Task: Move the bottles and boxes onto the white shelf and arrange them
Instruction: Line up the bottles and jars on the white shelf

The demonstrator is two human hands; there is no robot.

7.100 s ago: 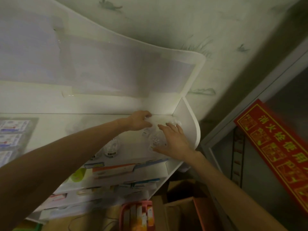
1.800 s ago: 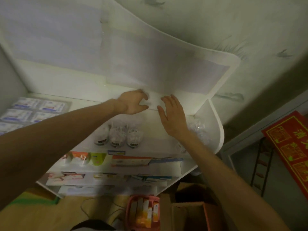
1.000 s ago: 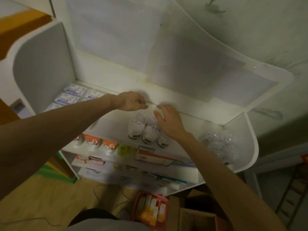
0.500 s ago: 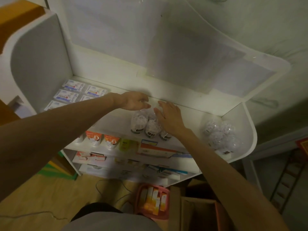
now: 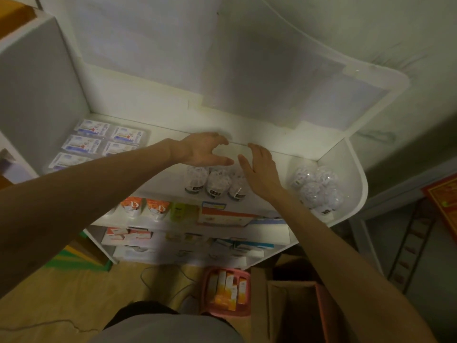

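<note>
On the top board of the white shelf [image 5: 274,147] stands a cluster of clear bottles [image 5: 215,181] filled with white pieces, dark labels at the base. My left hand [image 5: 202,151] hovers just above and behind that cluster, fingers spread and loosely curved, holding nothing. My right hand [image 5: 259,167] is flat with straight fingers beside the cluster's right side; its wrist covers part of the rightmost bottle. A second group of clear bottles [image 5: 316,186] sits in the shelf's right corner. Flat blue-and-white boxes [image 5: 99,141] lie in rows at the left end.
Lower boards hold orange-capped white bottles [image 5: 143,206], a green box and flat boxes [image 5: 222,216]. On the floor stand a pink basket [image 5: 226,290] with orange boxes and an open cardboard box [image 5: 294,310]. A red sign [image 5: 442,204] leans at the right.
Both hands have lifted slightly off the middle bottle cluster and opened wider. Earlier they worked at the right corner group, then shifted left as the view swung left.
</note>
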